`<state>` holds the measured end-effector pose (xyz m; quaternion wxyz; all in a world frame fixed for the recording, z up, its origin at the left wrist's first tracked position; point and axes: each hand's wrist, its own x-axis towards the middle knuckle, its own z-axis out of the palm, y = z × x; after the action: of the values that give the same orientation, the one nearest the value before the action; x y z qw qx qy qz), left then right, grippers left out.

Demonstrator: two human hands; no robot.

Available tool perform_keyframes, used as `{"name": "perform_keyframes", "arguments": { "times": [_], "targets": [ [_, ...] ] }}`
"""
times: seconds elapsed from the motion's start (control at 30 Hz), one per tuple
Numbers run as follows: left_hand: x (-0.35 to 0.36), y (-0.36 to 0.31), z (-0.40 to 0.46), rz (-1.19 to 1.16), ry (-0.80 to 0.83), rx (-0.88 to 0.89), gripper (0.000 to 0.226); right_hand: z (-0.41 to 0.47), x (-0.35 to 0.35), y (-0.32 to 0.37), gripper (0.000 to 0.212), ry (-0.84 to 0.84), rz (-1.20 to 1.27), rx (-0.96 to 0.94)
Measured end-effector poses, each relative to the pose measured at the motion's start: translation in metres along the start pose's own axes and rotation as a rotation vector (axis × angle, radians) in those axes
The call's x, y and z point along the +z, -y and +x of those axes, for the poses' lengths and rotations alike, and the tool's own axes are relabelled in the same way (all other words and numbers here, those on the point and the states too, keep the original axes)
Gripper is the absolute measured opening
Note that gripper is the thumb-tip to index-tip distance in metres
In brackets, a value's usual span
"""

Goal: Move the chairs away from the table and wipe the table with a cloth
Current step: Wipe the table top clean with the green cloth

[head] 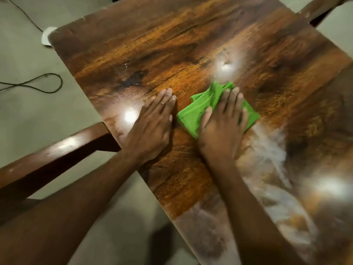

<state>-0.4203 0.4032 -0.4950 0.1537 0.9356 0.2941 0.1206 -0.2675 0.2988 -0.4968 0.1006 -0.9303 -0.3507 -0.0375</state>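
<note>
Right hand [221,129] lies flat on green cloth [193,115], fingers [234,96] straight and close together, pressing it onto wooden bench [172,44] near the middle. Left hand [152,123] flat on bare bench just beside cloth, fingers straight, pressed together. Brown chair [57,155] rail touches bench's left edge. Second chair part [321,10] at far right corner. Black cable [38,83] on floor [28,121].

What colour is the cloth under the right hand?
Bright green. The cloth lies on the table under the right hand, clearest in the head view.
</note>
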Motion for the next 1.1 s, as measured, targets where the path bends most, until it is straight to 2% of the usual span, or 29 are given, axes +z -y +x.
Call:
{"name": "perform_keyframes", "arguments": {
  "times": [0.1, 0.23, 0.37, 0.5, 0.63, 0.77, 0.93, 1.03, 1.1],
  "targets": [
    [0.001, 0.000, 0.001, 0.022, -0.021, 0.006, 0.057, -0.087, -0.012, 0.017, 0.072, 0.090, 0.006, 0.005],
    [0.001, 0.001, 0.000, 0.036, -0.042, 0.037, 0.056, -0.140, -0.012, 0.032, 0.074, 0.004, -0.014, 0.074],
    [-0.002, 0.002, 0.000, 0.066, -0.029, 0.051, 0.059, -0.105, -0.015, 0.005, 0.071, 0.076, 0.063, 0.049],
    [-0.005, 0.000, 0.000, 0.085, -0.012, 0.047, 0.060, -0.023, -0.008, -0.053, 0.069, -0.051, 0.032, 0.182],
    [-0.007, 0.000, -0.001, 0.078, 0.006, 0.040, 0.061, 0.012, -0.006, -0.082, 0.073, -0.039, 0.034, 0.205],
    [-0.009, -0.001, 0.000, 0.081, 0.000, 0.046, 0.059, -0.027, -0.010, -0.053, 0.068, -0.032, 0.001, 0.188],
    [-0.010, -0.002, -0.001, 0.083, -0.007, 0.072, 0.057, -0.118, -0.021, 0.021, 0.071, 0.101, 0.066, 0.116],
    [-0.010, -0.005, -0.001, 0.093, 0.000, 0.104, 0.057, -0.153, -0.013, 0.050, 0.072, 0.051, 0.056, 0.134],
    [-0.013, -0.008, -0.001, 0.112, 0.043, 0.159, 0.059, -0.154, -0.009, 0.046, 0.073, 0.065, 0.048, 0.128]
  ]
}}
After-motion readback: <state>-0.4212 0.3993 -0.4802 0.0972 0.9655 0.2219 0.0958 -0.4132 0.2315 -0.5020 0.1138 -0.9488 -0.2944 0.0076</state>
